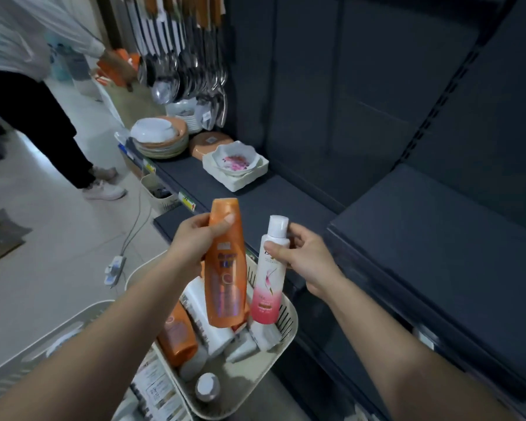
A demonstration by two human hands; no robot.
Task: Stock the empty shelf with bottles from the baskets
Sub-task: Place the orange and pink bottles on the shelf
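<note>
Two hands (195, 238) (307, 256), two bottles (225, 262) (269, 278)

A shop aisle — dark metal shelving (422, 226) with price tags (187, 202), stacked plates (161, 144), hanging ladles (182, 68).

Non-task items observed:
- Stack of plates (160, 144) on dark shelf board, white bowl on top.
- Orange dish (208, 144) upside down just beside stack.
- Floral bowl (236, 161) nested in square white dishes.
- Ladles and spoons (189, 71) hanging above.
- Power strip (115, 268) with cable on pale floor.
- Second person, dark trousers, white shoes (105, 189), standing upper left.
</note>
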